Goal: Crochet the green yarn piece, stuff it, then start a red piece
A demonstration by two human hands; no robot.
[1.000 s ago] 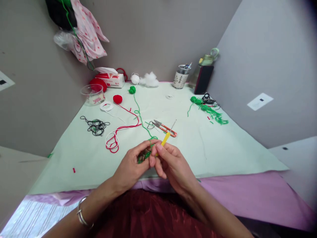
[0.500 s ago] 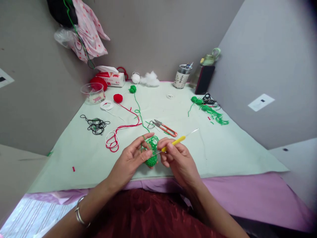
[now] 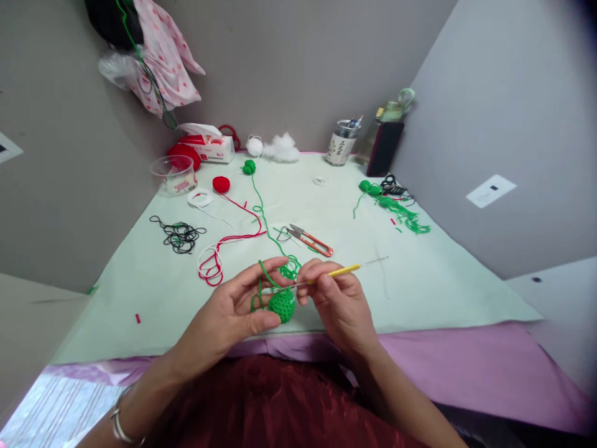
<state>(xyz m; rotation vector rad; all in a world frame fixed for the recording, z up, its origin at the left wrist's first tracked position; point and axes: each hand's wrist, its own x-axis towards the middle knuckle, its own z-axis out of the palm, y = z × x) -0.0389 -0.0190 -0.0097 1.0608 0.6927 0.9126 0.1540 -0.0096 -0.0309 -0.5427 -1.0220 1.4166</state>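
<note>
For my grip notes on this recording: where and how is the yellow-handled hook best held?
Likely by its thicker yellow handle, from the right: slim metal protrudes at both ends, and the left end points toward the green crochet piece.

We had snips [image 3: 305,237] on the table [image 3: 448,283], behind our right hand [image 3: 342,303]. The phone [image 3: 385,149] stood right of the cup [image 3: 339,149].

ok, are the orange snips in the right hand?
No, the right hand holds the yellow-handled hook, and the orange snips lie on the table.
</note>
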